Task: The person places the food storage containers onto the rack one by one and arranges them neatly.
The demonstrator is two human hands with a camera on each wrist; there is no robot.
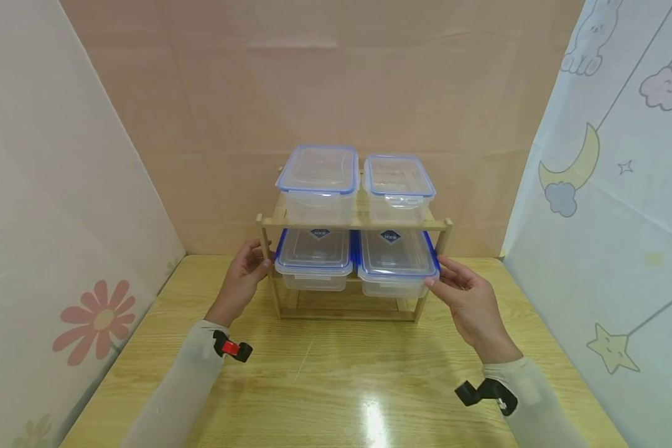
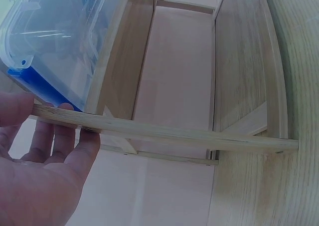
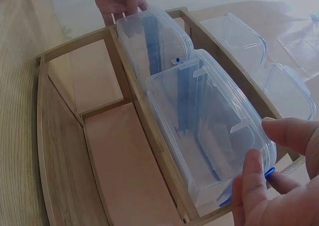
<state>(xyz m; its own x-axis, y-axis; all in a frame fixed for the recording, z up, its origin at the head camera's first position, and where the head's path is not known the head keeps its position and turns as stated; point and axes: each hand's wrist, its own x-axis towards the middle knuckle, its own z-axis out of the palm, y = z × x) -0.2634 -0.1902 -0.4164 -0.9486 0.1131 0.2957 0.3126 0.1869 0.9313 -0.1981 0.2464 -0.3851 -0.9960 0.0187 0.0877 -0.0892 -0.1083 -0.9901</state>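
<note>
A small two-tier wooden rack point(image 1: 351, 315) stands on the table. Its lower shelf bears two clear lidded food containers with blue trim, the left one point(image 1: 313, 281) and the right one point(image 1: 399, 287); both lean toward the front. My left hand point(image 1: 242, 277) grips the rack's left post point(image 2: 164, 130), thumb on one side and fingers on the other. At the other end, my right hand point(image 1: 476, 305) holds the right lower container's front corner, its thumb by the lid edge and its fingers along the side near a blue clip point(image 3: 269, 173).
On the top shelf sit a larger clear container point(image 1: 319, 208) at left and a smaller one point(image 1: 396, 211) at right. Patterned panels, left point(image 1: 61, 186) and right point(image 1: 610, 249), flank the wooden table point(image 1: 325, 379). A plain backdrop point(image 1: 325, 81) rises behind.
</note>
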